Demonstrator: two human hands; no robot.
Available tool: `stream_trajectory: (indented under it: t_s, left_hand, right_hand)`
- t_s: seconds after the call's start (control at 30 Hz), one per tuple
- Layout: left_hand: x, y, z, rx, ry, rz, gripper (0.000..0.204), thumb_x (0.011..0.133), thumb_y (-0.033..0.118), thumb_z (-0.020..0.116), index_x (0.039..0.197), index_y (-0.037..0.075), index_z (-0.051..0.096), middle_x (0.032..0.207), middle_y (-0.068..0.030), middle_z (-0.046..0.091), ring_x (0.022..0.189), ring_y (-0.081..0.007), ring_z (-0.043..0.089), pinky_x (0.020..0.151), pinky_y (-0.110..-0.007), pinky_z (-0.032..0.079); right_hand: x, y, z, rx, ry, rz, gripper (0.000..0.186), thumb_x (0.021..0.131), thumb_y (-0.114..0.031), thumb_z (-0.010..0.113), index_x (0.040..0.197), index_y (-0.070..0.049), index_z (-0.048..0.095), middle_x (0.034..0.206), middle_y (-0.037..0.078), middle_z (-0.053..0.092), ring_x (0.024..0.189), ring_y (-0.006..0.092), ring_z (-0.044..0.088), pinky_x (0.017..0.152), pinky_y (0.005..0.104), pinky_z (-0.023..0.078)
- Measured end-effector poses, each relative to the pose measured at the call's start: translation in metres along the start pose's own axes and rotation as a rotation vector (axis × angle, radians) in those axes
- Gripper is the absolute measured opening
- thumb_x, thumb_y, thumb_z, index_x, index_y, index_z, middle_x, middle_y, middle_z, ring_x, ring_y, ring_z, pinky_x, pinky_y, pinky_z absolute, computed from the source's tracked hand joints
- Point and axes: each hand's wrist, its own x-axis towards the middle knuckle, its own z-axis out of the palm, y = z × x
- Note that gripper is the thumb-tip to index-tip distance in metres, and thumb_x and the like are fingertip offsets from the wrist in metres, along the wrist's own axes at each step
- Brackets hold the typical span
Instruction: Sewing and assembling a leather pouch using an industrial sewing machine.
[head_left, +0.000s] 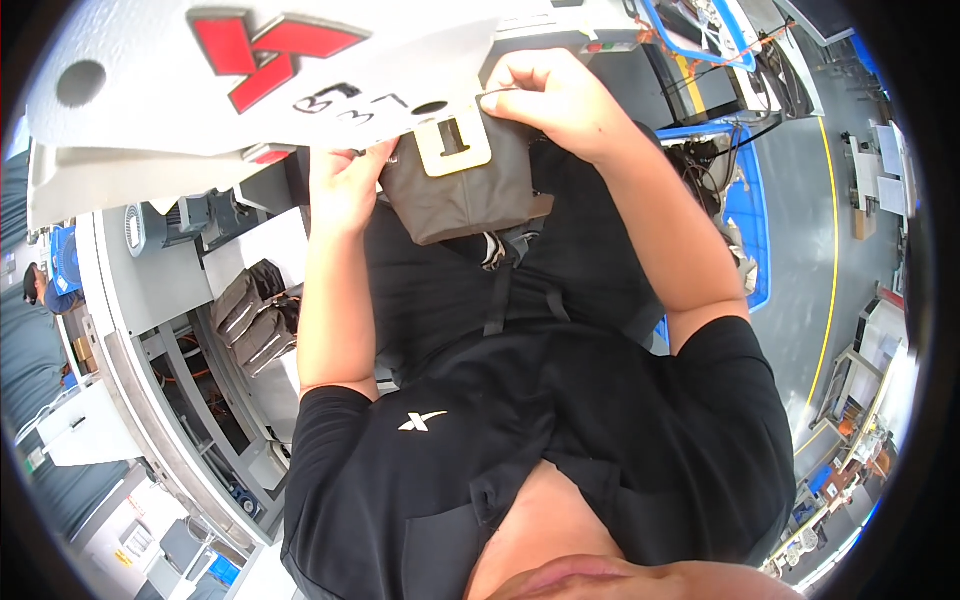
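My left hand (346,185) grips the left side of a grey-brown fabric pouch (455,205), its fingertips partly hidden under the white machine housing (170,110), which bears a red emblem. My right hand (530,100) pinches the pouch's upper right edge with thumb and bent fingers. Between my hands, a cream rectangular frame (452,160) with a dark slot lies over the top of the pouch, just below the housing's lower edge. The pouch is held above my black-clad lap, where dark straps hang.
Several similar pouches (255,320) lie on the left beside a machine cabinet (150,280). A blue bin (750,230) with dark cables stands at right, near a grey floor (805,240) with a yellow line. A person (35,285) is at the far left; benches line the far right.
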Motion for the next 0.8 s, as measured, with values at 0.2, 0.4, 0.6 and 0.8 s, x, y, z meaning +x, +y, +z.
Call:
stream_trajectory:
  t_s: [0.2,0.4,0.6,0.8]
  left_hand:
    - [0.002,-0.011,-0.012,0.045,-0.033,0.011,0.014,0.093,0.000,0.068,0.107,-0.001,0.072,0.097,-0.0032,0.071,0.086,-0.0114,0.063,0.076,-0.028,0.050]
    - [-0.001,-0.013,-0.012,0.043,0.010,-0.041,0.014,0.093,0.002,0.070,0.107,-0.002,0.071,0.097,-0.0043,0.070,0.086,-0.0122,0.063,0.076,-0.028,0.050]
    - [0.000,-0.018,-0.005,0.023,0.049,-0.041,0.016,0.092,0.004,0.072,0.106,-0.003,0.071,0.099,-0.0051,0.070,0.087,-0.0137,0.064,0.078,-0.030,0.051]
    - [-0.001,-0.039,-0.021,0.166,-0.032,0.044,0.014,0.094,0.006,0.068,0.106,0.001,0.073,0.105,-0.0091,0.073,0.099,-0.0209,0.067,0.090,-0.036,0.051]
  right_hand:
    - [0.003,0.004,-0.002,0.028,-0.013,-0.008,0.020,0.089,-0.022,0.072,0.081,-0.004,0.066,0.074,-0.002,0.062,0.070,0.0066,0.052,0.065,0.0269,0.042]
    - [0.002,0.003,0.001,0.097,-0.021,-0.017,0.018,0.090,-0.018,0.070,0.082,-0.002,0.066,0.078,-0.002,0.064,0.076,0.0072,0.054,0.072,0.0268,0.045]
    - [0.003,0.005,0.004,0.195,-0.044,-0.001,0.017,0.093,-0.016,0.066,0.082,-0.002,0.065,0.081,-0.003,0.063,0.079,0.0066,0.053,0.076,0.0252,0.044]
    - [0.007,0.013,0.003,0.248,-0.053,0.005,0.018,0.094,-0.016,0.063,0.080,-0.004,0.065,0.076,-0.005,0.057,0.073,0.0054,0.047,0.068,0.0239,0.038]
